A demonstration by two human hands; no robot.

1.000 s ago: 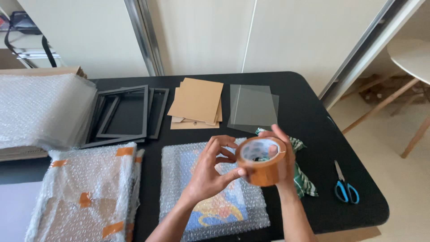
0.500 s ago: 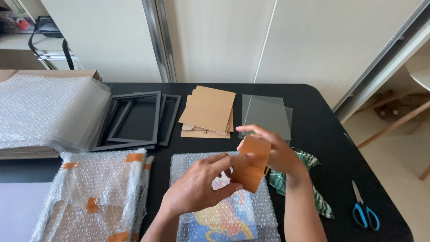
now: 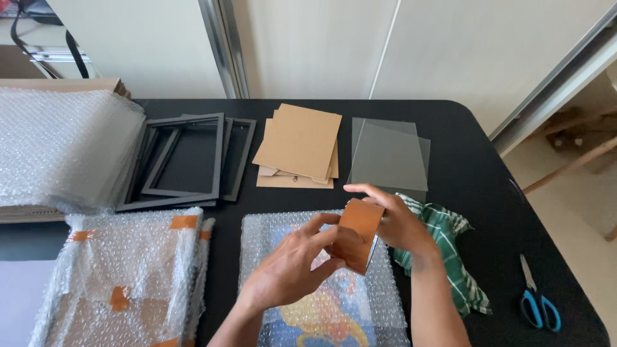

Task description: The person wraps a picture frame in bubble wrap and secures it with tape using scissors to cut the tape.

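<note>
Fingers (image 3: 334, 234) of 2 hands grip 1 tape roll (image 3: 357, 234).

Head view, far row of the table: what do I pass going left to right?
Stack of bubble wrap sheets → black picture frames → brown backing boards → clear panes.

frames (image 3: 183, 160) left of boards (image 3: 299, 146); sheets (image 3: 389, 156) right; scissors (image 3: 538, 301) far right.

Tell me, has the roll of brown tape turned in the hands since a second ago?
Yes. The tape roll showed its open core a second ago; now its brown outer band faces the camera, lower over the bubble-wrapped picture, held by both hands.
</note>
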